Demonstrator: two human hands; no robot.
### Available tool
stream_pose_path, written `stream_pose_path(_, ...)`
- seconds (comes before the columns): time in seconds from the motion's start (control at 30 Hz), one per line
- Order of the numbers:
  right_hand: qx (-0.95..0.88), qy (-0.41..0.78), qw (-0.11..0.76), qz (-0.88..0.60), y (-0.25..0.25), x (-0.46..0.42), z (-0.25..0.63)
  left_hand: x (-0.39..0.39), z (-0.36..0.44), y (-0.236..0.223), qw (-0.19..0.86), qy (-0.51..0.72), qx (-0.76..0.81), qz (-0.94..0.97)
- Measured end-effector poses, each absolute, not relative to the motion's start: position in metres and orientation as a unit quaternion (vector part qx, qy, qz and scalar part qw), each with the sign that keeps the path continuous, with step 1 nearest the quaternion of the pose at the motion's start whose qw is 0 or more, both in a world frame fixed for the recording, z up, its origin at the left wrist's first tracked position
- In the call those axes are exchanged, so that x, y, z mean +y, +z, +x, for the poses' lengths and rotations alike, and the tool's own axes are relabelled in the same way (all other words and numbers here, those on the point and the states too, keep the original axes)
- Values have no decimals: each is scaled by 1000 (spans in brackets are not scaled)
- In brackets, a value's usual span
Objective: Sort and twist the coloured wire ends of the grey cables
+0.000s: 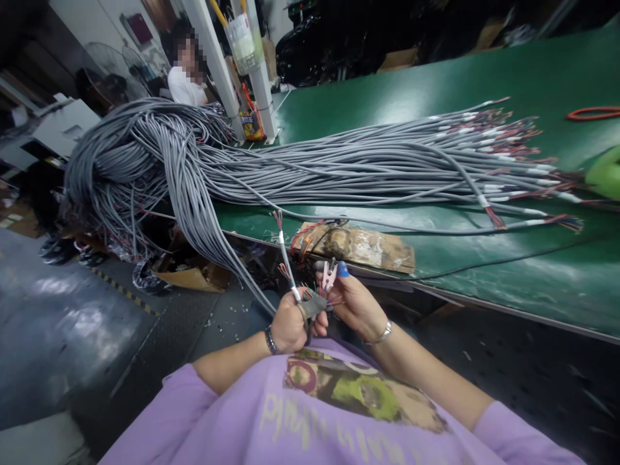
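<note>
My left hand [289, 326] is closed round grey multi-core cables in front of my chest. A grey covering [314, 305] shows at its thumb side. One short cable end [285, 255] sticks up from the grip, with white tape and bare coloured wires at its tip. Just to the right, my right hand [361, 307] is closed with a pale pink, clip-like piece [329, 276] between its fingertips. One of its fingertips is wrapped in blue. Thin coloured wires [334, 301] fan out between the two hands, partly hidden by the fingers.
A thick bundle of grey cables [339, 161] lies along the green table [450, 258] and hangs over its left edge. A worn wooden block [372, 248] sits at the near edge. White posts [264, 97] stand behind. Another person [186, 84] is at the back left.
</note>
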State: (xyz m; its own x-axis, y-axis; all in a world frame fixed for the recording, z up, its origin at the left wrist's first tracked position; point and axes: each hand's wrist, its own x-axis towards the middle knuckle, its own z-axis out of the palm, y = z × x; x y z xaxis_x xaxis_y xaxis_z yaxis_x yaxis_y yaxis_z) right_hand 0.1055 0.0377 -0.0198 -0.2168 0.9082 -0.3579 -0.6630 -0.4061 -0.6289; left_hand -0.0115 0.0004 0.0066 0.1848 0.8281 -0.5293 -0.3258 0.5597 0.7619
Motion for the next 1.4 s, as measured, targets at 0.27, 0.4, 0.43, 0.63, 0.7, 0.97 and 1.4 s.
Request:
stream_pose_path(0.27, -124, 780, 508, -344, -20, 35, 105, -2, -13, 7, 727, 390, 503, 256)
stream_pose_path(0.4, -137, 798, 494, -317, -20, 35, 109, -5, -16, 6, 726, 392, 496, 269)
stream_pose_path(0.43, -145, 800, 492, -313, -21, 35, 111, -6, -16, 5, 723, 396, 497, 270)
stream_pose_path(0.63, -176, 778, 507, -325, -27, 38, 112, -6, -14, 4, 693, 435, 510, 265)
stream_pose_path(0.7, -194, 764, 516, -336, -28, 38, 111, -5, -12, 5, 686, 441, 513, 267)
stream_pose_path(0.97, -284, 575, 607, -470, -27, 32, 107, -5, -9, 7, 675, 445, 523, 271)
stream_pose_path(1.4, -118, 758, 535, -354, -19, 40, 100, -5, -9, 4, 674, 431, 532, 277)
